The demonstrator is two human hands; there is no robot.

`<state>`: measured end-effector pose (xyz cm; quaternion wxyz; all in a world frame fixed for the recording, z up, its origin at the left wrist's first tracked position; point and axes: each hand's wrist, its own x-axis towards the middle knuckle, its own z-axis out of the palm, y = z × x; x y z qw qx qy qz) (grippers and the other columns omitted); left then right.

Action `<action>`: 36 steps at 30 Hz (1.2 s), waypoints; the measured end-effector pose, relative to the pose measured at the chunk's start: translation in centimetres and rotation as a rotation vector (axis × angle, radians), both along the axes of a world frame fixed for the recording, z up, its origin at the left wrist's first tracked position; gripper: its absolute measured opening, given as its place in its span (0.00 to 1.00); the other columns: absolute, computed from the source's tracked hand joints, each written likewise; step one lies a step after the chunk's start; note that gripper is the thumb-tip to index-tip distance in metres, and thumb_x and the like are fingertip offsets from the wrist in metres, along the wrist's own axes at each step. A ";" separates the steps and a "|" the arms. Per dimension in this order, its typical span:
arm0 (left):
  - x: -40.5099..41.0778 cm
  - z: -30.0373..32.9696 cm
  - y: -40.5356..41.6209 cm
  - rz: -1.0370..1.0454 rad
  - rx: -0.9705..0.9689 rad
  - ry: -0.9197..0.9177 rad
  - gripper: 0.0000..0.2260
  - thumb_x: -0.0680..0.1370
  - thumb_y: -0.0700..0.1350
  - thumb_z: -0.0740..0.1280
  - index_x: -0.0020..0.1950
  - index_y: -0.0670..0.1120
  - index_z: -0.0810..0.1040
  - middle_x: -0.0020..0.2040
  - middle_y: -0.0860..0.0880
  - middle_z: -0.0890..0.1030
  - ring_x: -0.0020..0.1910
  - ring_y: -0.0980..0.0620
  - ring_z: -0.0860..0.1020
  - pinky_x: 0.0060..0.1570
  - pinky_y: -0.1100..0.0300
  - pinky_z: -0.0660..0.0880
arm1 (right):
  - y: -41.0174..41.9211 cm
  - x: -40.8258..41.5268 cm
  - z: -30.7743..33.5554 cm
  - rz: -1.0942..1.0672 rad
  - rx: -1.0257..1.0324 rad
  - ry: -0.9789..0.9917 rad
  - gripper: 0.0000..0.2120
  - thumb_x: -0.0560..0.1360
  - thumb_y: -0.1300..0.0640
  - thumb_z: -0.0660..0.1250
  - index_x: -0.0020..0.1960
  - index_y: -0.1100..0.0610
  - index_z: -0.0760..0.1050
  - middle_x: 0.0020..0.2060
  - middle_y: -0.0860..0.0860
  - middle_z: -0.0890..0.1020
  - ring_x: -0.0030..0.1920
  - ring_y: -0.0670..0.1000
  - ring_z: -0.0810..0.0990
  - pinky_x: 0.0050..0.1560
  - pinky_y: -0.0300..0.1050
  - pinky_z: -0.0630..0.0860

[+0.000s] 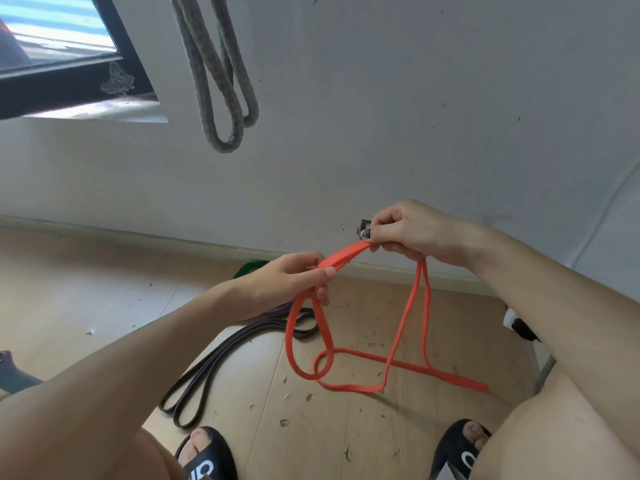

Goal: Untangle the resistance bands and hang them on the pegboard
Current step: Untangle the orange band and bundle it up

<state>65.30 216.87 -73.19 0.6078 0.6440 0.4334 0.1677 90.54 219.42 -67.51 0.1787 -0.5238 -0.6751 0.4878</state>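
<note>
Soft daylight enters through the dark-framed glass window [59, 36], far above the left hand [294, 277]; shadows are faint, edges bow from wide-angle distortion, detail slightly soft.

Orange band [398, 363] in both hands' grip — loops floorward

Bare wall [398, 109] lies open above the fingers [325, 271]. A grey band [221, 98] hangs up-left. Black bands [207, 379] crowd the floor [86, 289] below.

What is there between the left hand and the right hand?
In the head view, a short flattened stretch of the orange band runs between the left hand and the right hand. Both hands pinch it; the rest hangs in loops toward the floor.
</note>
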 end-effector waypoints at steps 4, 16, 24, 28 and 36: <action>-1.3 -1.1 0.6 0.121 -0.042 0.013 0.16 0.86 0.51 0.61 0.54 0.42 0.82 0.44 0.44 0.82 0.47 0.48 0.81 0.62 0.49 0.77 | 0.5 0.3 -0.2 -0.017 -0.009 -0.012 0.13 0.81 0.56 0.67 0.40 0.60 0.80 0.24 0.46 0.69 0.24 0.46 0.61 0.24 0.39 0.56; -2.9 -3.8 -0.7 0.054 -0.433 0.085 0.14 0.84 0.43 0.55 0.50 0.39 0.78 0.40 0.43 0.79 0.40 0.44 0.80 0.49 0.52 0.80 | 1.8 2.4 -0.3 -0.213 0.026 0.042 0.12 0.81 0.59 0.67 0.41 0.64 0.80 0.25 0.51 0.68 0.23 0.47 0.59 0.24 0.40 0.54; -3.9 -4.2 -0.3 0.223 -0.563 -0.047 0.11 0.83 0.35 0.55 0.54 0.40 0.77 0.39 0.45 0.78 0.41 0.47 0.82 0.52 0.53 0.82 | 2.3 3.5 -1.1 -0.283 0.042 -0.024 0.11 0.80 0.59 0.67 0.42 0.64 0.80 0.23 0.49 0.69 0.23 0.48 0.60 0.23 0.39 0.56; -4.6 -3.5 0.5 0.484 -0.618 -0.234 0.10 0.84 0.35 0.55 0.52 0.37 0.76 0.36 0.44 0.79 0.34 0.52 0.81 0.45 0.56 0.85 | 2.2 4.0 -1.0 -0.279 0.044 -0.013 0.12 0.81 0.58 0.67 0.42 0.63 0.80 0.24 0.48 0.69 0.24 0.48 0.60 0.23 0.40 0.56; -6.8 -1.4 1.9 0.823 -0.582 -0.594 0.10 0.85 0.40 0.56 0.49 0.38 0.74 0.37 0.42 0.82 0.32 0.49 0.84 0.37 0.59 0.84 | 2.2 3.7 -1.5 -0.248 0.030 -0.051 0.11 0.80 0.60 0.66 0.43 0.67 0.80 0.26 0.52 0.68 0.24 0.49 0.60 0.26 0.42 0.55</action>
